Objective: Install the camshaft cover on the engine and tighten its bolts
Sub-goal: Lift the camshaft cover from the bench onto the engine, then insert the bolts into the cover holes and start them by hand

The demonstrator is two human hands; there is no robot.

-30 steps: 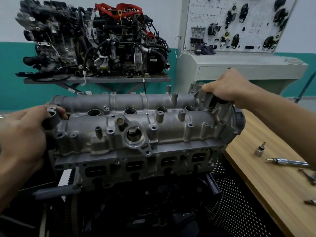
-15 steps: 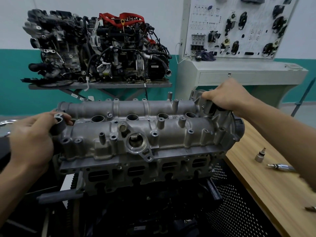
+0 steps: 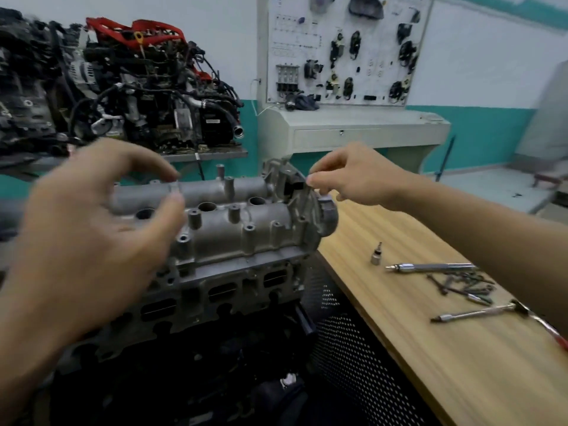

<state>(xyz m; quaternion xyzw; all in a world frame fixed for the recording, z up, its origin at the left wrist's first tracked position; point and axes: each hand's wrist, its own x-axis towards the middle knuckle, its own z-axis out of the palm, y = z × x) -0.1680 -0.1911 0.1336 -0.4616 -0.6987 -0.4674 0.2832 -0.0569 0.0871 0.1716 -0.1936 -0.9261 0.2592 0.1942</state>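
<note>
Seating of the cover: we see the camshaft cover point(image 3: 233, 222) lying on top of the engine point(image 3: 215, 290). Its bolt bosses are empty as far as we can see, so we judge it placed but not bolted.
Left hand: our left hand point(image 3: 92, 235) hovers in front of the cover's left half. It is blurred, with fingers spread and gently bent, holding nothing that we can make out.
Right hand: our right hand point(image 3: 353, 176) hangs just beside the cover's right end, fingers loosely curled with nothing between them. We cannot tell whether a fingertip touches the casting.
Risk, shifting: with no bolt in, a knock from either hand could slide the cover off its seat, and we would then clamp it crooked.
Risk, threads: bolts driven by tool from the first turn could cross-thread.
Risk, warping: pulling one end down hard first could bend the cover or spoil its seal.
Risk, bench: the bolts point(image 3: 461, 287) lie loose on the bench point(image 3: 461, 364), well in from its left edge, and a sweeping forearm could scatter them.
Count, cover: one.
Count, hands: two.
Count, plug wells showing: three; our left hand hides the rest.
Count, sockets: one socket bit point(image 3: 375, 256), upright, the nearest thing to the bench's left edge.
Count, long tools: two, a silver driver point(image 3: 430, 267) beyond the bolts and a silver bar point(image 3: 479, 312) on their near side.
Count, bolts: a tangled heap, too small for us to count.
</note>
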